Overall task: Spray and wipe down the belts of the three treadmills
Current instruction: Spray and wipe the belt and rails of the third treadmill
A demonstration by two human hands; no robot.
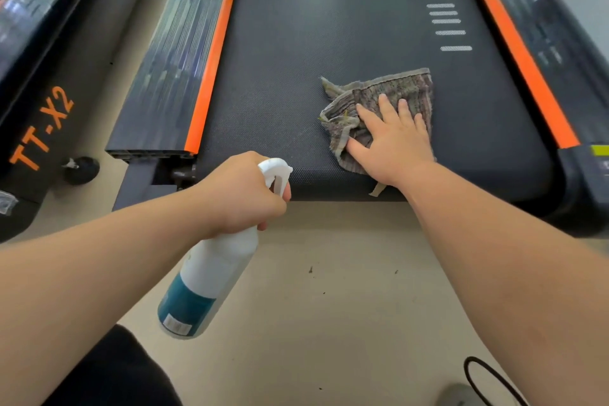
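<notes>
My right hand [392,138] lies flat, fingers spread, pressing a striped cloth [400,87] by the near edge of the belt [329,36]. My left hand [240,194] grips the spray bottle [214,273] just off that edge, its label unreadable. The neighbouring treadmill [43,128] reads "TT-X2". A black cable [487,379] is cut off.

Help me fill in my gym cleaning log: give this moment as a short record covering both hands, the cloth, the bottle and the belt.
left hand: grips the spray bottle by its neck, nozzle toward the belt
right hand: flat on the cloth, pressing it to the belt
cloth: crumpled, striped, near the belt's near end, right of centre
belt: dark, between orange side strips
next treadmill: at left, marked TT-X2
</notes>
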